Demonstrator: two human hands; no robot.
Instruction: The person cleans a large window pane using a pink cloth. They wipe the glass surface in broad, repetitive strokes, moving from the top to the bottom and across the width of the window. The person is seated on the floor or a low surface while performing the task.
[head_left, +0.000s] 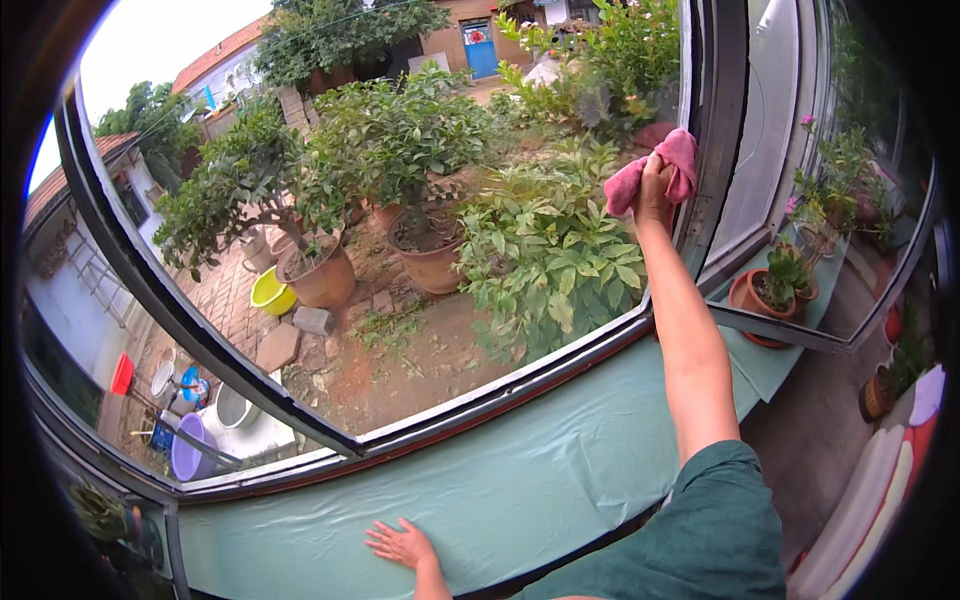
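My right hand (654, 186) is stretched far out and grips a bunched pink cloth (682, 161). The cloth lies at the right side of a large window pane (525, 247), close beside the dark vertical frame (716, 135). A faint pink reflection shows in the glass just above it. Lower down, my left hand (400, 541) rests with fingers spread on the window sill, which has a pale green plastic cover (517, 480). Nothing is in that hand.
At right, a glazed sash (787, 330) stands swung inward over a potted succulent (780, 281) on the sill. A dark mullion (225, 337) divides the panes at left. Beyond the glass are potted shrubs (315, 270), a yellow basin (274, 292) and a purple tub (193, 448).
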